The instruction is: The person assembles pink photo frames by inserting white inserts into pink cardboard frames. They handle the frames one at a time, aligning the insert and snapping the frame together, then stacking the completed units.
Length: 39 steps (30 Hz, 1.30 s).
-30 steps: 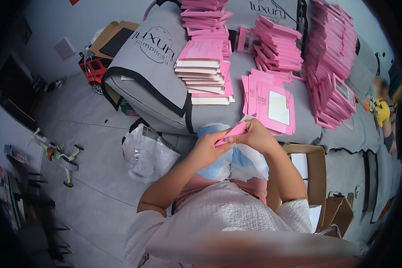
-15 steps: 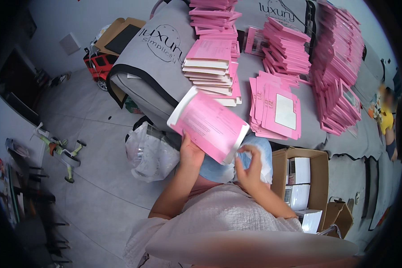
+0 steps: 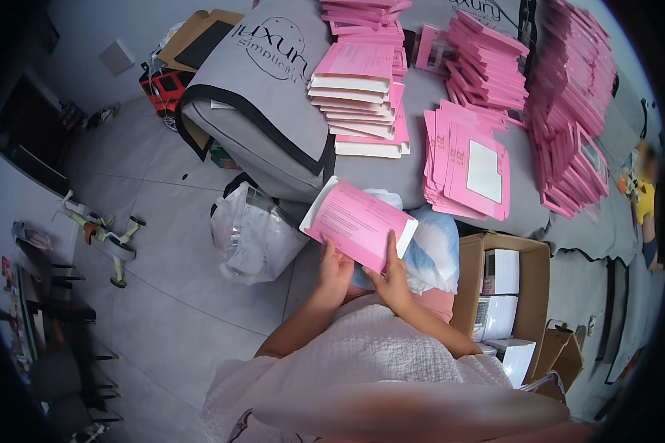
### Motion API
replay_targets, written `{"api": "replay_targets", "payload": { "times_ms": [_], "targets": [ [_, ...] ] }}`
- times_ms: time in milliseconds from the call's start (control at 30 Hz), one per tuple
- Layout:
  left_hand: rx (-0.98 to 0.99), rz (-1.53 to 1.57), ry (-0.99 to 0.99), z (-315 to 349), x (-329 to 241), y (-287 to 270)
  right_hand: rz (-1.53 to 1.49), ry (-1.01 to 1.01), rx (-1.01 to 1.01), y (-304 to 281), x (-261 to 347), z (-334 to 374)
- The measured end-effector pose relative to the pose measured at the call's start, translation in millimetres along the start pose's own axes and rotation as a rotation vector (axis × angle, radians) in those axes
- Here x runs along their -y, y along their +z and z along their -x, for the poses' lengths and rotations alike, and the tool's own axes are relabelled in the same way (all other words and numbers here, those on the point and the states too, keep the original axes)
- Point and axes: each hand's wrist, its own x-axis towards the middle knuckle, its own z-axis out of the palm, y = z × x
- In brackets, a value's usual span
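A pink printed carton [image 3: 356, 223] with white end flaps is held tilted over my lap. My left hand [image 3: 335, 272] grips its lower left edge, thumb on the printed face and the other fingers mostly hidden. At the lower right edge my right hand [image 3: 391, 279] is closed on the same carton, its thumb or finger pressed along the face. Beyond it, similar cartons with white flaps [image 3: 358, 100] lie piled on the grey sofa. To their right, flat pink cartons [image 3: 469, 173] with pale windows are fanned out near the sofa edge.
Tall piles of pink cartons [image 3: 488, 66] and more on the right [image 3: 569, 81] cover the sofa [image 3: 266, 129]. A cardboard box [image 3: 536, 273] with white boxes stands at right. A plastic bag [image 3: 255, 236] is left of my legs; a child's bike [image 3: 107, 236] stands farther left.
My right hand has moved from beside the carton's right end onto its lower right edge. The carton has come lower and closer to my body, and the view has shifted slightly.
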Motion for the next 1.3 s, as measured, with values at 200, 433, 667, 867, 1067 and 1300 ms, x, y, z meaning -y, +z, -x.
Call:
{"api": "replay_targets", "payload": {
  "times_ms": [200, 433, 667, 867, 1067, 1300],
  "targets": [
    [0.241, -0.228, -0.112, 33, 5, 8, -0.099, -0.014, -0.028, 0, -20, -5],
    [0.061, -0.358, -0.102, 29, 6, -5, 0.501, 0.02, -0.335, -12, 5, -3],
    [0.145, -0.254, -0.21, 38, 1, -2, 0.778, -0.713, 0.243, 20, -9, -47],
    [0.04, -0.674, 0.095, 34, -23, -34, 0.914, -0.218, -0.109, -3, -55, -74],
    [0.152, -0.803, 0.243, 26, -49, -15, 0.425, -0.062, -0.084, -37, -38, -48],
    [0.238, -0.633, 0.416, 11, -71, 49, -0.156, 0.142, -0.077, -67, 63, -83]
  ]
}}
